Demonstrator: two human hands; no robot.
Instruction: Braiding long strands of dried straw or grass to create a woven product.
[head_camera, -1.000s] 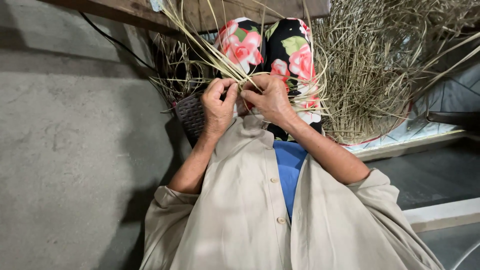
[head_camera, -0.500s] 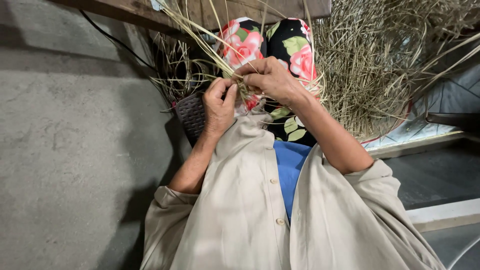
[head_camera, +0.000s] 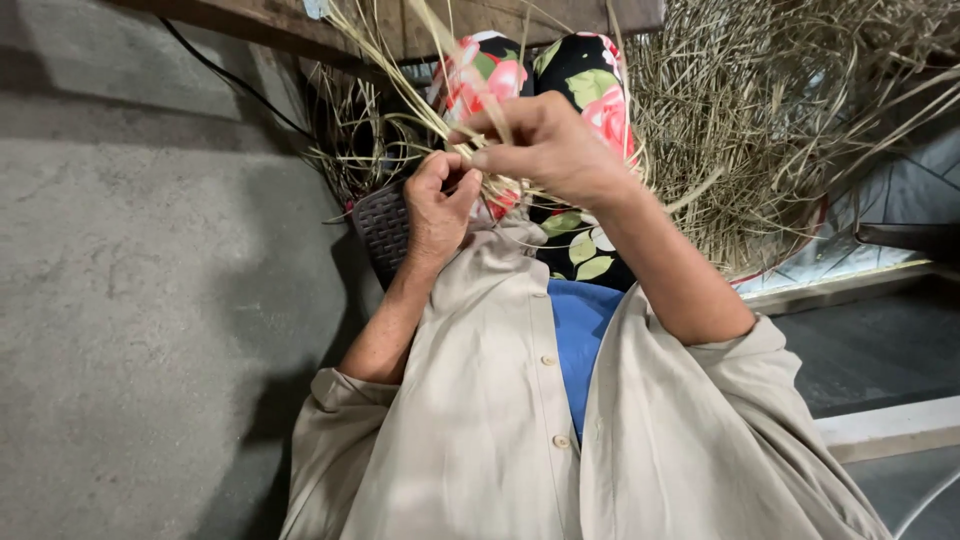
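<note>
My left hand (head_camera: 437, 208) grips a bunch of thin pale straw strands (head_camera: 400, 75) just above my lap, thumb and fingers pinched around them. My right hand (head_camera: 553, 148) sits right beside it, a little farther out, fingers closed on the same strands where they cross. The loose ends fan up and away to the left. Under the hands lie my knees in black trousers with a red and green flower print (head_camera: 588, 95). I wear a beige button shirt over a blue top.
A big heap of dry straw (head_camera: 790, 130) lies on a sheet at the right. A dark woven piece (head_camera: 380, 225) sits by my left wrist. Grey concrete floor (head_camera: 140, 300) spreads to the left; a wooden plank (head_camera: 300, 30) runs across the top.
My right hand has moved up and away from my body, pulling the strands with it. The left hand has held its place on the bunch.
</note>
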